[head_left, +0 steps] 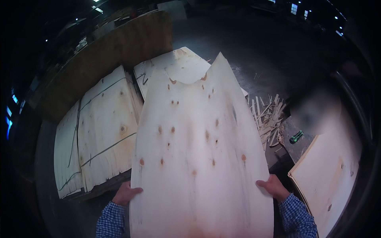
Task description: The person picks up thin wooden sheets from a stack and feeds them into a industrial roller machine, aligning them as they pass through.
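Note:
A large pale sheet of wood veneer with brown knots fills the middle of the view, its far edge notched and rising to a point on the right. My left hand grips its left edge, thumb on top and fingers hidden beneath. On the opposite edge my right hand holds on the same way, thumb over the face. Both arms wear blue checked sleeves. Beyond the sheet's far edge, another pale veneer sheet shows, partly covered.
Strapped veneer stacks lie at left, before a brown board wall. At right are wood scraps, a green-and-black utility knife on a grey surface, and a veneer stack. A blurred patch hides part of the right side.

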Action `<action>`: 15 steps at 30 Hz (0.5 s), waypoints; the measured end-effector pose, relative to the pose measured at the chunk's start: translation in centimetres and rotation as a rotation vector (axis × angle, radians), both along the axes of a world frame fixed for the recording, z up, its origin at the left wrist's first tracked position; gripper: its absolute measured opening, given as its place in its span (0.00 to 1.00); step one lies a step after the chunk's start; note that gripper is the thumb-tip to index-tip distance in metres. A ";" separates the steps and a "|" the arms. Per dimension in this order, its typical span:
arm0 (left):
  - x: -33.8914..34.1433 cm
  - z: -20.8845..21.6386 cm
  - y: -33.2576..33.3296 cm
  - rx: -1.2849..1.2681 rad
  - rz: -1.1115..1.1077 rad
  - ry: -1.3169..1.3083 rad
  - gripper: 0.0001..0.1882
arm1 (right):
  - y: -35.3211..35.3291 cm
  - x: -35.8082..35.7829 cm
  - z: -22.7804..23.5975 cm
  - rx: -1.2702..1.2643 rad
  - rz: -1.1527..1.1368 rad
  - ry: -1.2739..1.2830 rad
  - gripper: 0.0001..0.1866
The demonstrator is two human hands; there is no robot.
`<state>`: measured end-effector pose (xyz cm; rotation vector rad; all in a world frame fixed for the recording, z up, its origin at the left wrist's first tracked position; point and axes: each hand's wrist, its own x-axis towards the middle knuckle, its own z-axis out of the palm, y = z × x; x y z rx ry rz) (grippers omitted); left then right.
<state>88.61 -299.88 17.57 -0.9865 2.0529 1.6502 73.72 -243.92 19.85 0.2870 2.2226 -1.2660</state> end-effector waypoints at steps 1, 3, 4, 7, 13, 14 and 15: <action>0.6 0.2 0.2 -0.008 -0.034 0.005 0.21 | 0.6 1.8 0.7 -0.048 -0.016 0.044 0.18; 1.2 0.7 0.5 -0.005 -0.080 0.103 0.22 | 1.4 5.2 2.6 -0.070 0.004 0.137 0.18; 1.3 1.1 1.2 0.020 -0.141 0.187 0.22 | 2.6 7.0 3.7 -0.024 0.015 0.175 0.18; -0.1 2.6 4.6 0.228 -0.207 0.341 0.29 | 5.4 11.4 5.6 0.166 -0.048 0.187 0.22; 0.3 7.0 14.8 -0.042 -0.342 0.211 0.26 | 14.7 22.1 9.7 0.166 -0.244 0.231 0.25; 0.9 7.2 17.3 -0.041 -0.363 0.235 0.26 | 17.1 24.1 10.2 0.178 -0.257 0.256 0.25; 0.9 7.2 20.5 -0.046 -0.374 0.250 0.26 | 20.0 26.1 10.5 0.183 -0.316 0.268 0.25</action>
